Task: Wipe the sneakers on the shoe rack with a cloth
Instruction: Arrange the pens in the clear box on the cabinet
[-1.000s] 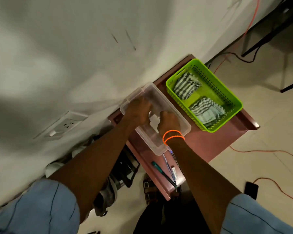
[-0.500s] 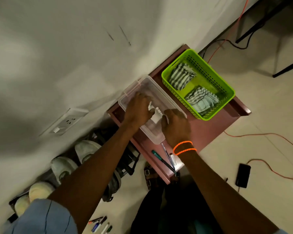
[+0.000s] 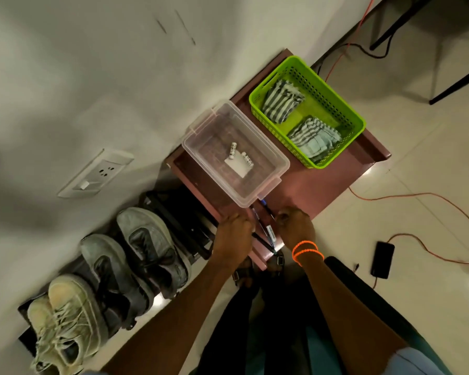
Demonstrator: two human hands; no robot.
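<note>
The left hand (image 3: pixel 234 234) hangs over the near corner of the worktop (image 3: pixel 322 190), its fingers curled under and turned away, so whether they hold anything cannot be told. The right hand (image 3: pixel 295 228) sits just beside it, fingers also curled down at the worktop edge; their grip cannot be told either. Two orange bands (image 3: pixel 306 250) circle the right wrist. Between the hands lie several pens (image 3: pixel 267 234), running from the near edge toward a clear tub (image 3: pixel 201 147).

The tub stands on the worktop near the wall and holds two small white cylinders (image 3: pixel 233 150) and a white slip (image 3: pixel 238 166). Just beside it, on the right, a green basket (image 3: pixel 333 104) holds two folded striped cloths, one (image 3: pixel 282 101) at the far end and one (image 3: pixel 314 139) at the near end.

Left of the worktop, low against the wall, the shoe rack (image 3: pixel 182 217) carries a grey pair of sneakers (image 3: pixel 136 261) and, further left, a pale pair (image 3: pixel 63 320). A socket (image 3: pixel 98 171) is set in the wall above them. On the floor to the right lie a phone (image 3: pixel 382 259) and an orange cable (image 3: pixel 417 196).
</note>
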